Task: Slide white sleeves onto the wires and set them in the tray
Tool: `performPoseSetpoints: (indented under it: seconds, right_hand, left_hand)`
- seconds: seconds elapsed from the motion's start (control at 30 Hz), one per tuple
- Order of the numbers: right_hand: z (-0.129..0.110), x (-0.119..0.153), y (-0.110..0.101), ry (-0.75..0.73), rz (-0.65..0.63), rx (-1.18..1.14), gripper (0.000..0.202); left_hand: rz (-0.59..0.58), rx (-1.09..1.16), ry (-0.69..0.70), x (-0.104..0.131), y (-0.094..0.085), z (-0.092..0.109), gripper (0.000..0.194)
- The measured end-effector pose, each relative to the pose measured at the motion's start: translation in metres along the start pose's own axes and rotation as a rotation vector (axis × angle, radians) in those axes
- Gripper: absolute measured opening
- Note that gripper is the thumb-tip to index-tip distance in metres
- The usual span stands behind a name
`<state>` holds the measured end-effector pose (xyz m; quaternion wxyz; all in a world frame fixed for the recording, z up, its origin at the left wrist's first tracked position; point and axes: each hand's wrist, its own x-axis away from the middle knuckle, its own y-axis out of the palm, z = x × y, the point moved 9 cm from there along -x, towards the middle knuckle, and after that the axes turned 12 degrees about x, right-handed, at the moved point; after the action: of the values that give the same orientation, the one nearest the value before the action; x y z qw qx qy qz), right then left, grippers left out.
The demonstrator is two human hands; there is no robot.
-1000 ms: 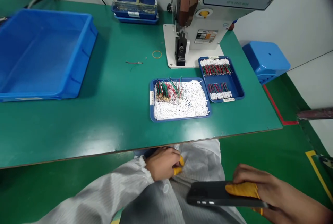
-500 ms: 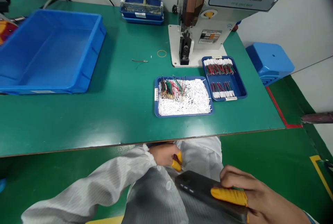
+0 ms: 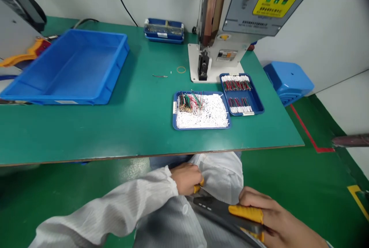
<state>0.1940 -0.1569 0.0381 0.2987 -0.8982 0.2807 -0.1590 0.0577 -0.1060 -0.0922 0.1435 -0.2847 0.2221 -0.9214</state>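
Observation:
My right hand (image 3: 259,217) grips a black slab-shaped device (image 3: 215,206) with rounded edges and small light marks on one side. It is held low over my lap, beyond the table's front edge. A yellow finger cover lies along the device's top. My left hand (image 3: 188,178) is closed beside the front of my pale striped coat (image 3: 173,221), just past the device's far end. Yellow covers show on its fingertips, and what it pinches, if anything, is hidden.
On the green table (image 3: 138,136) are a tray of white pieces and coloured wires (image 3: 201,128), a smaller blue tray (image 3: 255,100), a large blue bin (image 3: 83,100) and a small blue box (image 3: 164,37). A press-like machine (image 3: 230,57) stands behind; a blue stool (image 3: 290,80) is right.
The camera view has tilted up and shifted left, showing more of the machine's panel. My left hand has turned, hiding more of its fingers. My right hand still holds the black device, now tilted differently.

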Motion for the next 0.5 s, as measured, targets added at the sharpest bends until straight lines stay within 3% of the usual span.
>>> performPoseSetpoints:
  seconds: [0.1,0.27,0.4,0.5]
  right_hand:
    - [-0.003,-0.001,0.003,-0.015,0.047,0.138,0.034]
    - [-0.010,0.007,0.002,-0.031,0.165,0.631,0.031]
    - [0.006,0.014,0.029,-0.021,0.124,0.943,0.026]
    - [0.024,0.008,0.057,-0.005,0.110,1.043,0.025]
  left_hand:
    - [0.092,-0.011,-0.061,-0.003,-0.007,-0.003,0.014]
    - [0.220,-0.020,-0.112,-0.007,-0.028,-0.004,0.018]
    - [0.236,-0.054,-0.135,-0.012,-0.031,0.006,0.021]
    - [0.235,-0.081,-0.133,-0.008,-0.028,0.023,0.026]
